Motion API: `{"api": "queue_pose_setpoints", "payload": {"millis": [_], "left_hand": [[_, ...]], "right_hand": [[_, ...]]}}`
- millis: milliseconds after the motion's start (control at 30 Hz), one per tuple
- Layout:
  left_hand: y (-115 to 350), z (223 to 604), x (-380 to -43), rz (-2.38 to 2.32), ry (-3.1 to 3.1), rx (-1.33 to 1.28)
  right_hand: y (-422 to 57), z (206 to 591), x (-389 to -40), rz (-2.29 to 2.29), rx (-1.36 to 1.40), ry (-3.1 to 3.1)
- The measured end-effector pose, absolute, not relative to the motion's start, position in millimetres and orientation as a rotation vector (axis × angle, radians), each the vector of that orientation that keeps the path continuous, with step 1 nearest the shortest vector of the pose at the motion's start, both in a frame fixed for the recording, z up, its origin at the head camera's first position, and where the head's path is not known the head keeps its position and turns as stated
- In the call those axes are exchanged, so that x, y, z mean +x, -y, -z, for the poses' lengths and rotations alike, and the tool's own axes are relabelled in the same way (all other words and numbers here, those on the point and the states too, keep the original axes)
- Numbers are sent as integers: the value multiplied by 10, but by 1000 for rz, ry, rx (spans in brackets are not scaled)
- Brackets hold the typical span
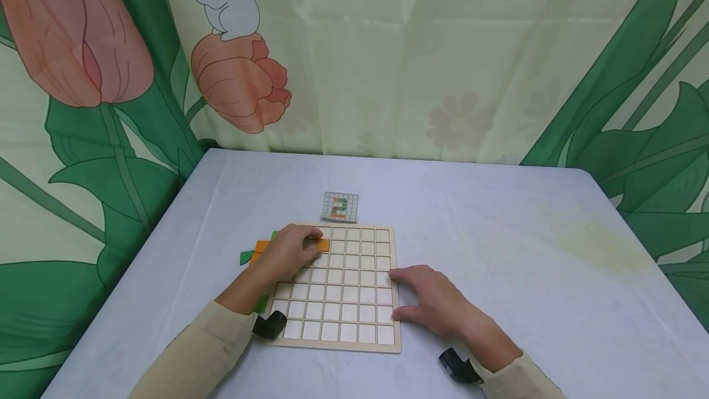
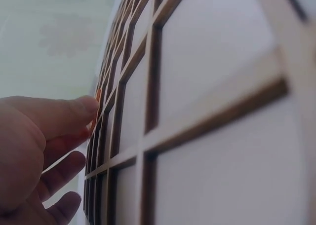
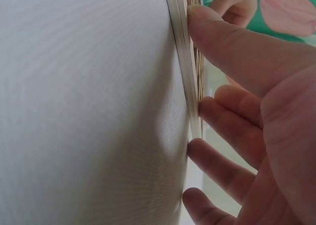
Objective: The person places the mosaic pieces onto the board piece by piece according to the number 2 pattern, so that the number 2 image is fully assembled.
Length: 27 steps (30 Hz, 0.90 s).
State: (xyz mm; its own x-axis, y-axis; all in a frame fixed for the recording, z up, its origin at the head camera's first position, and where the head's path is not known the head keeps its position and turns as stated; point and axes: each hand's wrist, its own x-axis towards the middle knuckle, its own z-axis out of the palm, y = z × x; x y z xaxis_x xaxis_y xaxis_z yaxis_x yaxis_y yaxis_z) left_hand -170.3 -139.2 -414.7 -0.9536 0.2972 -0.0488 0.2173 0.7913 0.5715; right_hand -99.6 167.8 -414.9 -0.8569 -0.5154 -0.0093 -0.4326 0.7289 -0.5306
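Note:
A light wooden grid board (image 1: 397,343) with white square cells lies on the table. Over its upper left part, my left hand (image 1: 289,253) pinches an orange square tile (image 1: 324,245) between thumb and index finger. In the left wrist view only a thin orange edge (image 2: 97,97) shows by the thumb tip, against the grid. At the board's right edge, my right hand (image 1: 437,300) touches the frame with thumb and fingertips, its fingers spread and holding no tile. The right wrist view shows the thumb (image 3: 222,40) on the frame's rim.
Orange tiles (image 1: 261,245) and green pieces (image 1: 246,257) lie left of the board, partly hidden by the left hand and forearm. A small pattern card (image 1: 340,207) with a coloured grid figure lies behind the board. A white cloth (image 1: 498,233) covers the table.

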Motion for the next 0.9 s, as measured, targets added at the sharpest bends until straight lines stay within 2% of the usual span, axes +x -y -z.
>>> {"api": "queue_pose_setpoints", "payload": {"millis": [467, 900], "left_hand": [[1513, 4039, -1623, -870, -2855, 484], [1754, 4018, -1587, -957, -2832, 346]], "right_hand": [[-1692, 4156, -997, 797, -780, -2768], [-1693, 4158, -998, 799, -770, -2762]]}}
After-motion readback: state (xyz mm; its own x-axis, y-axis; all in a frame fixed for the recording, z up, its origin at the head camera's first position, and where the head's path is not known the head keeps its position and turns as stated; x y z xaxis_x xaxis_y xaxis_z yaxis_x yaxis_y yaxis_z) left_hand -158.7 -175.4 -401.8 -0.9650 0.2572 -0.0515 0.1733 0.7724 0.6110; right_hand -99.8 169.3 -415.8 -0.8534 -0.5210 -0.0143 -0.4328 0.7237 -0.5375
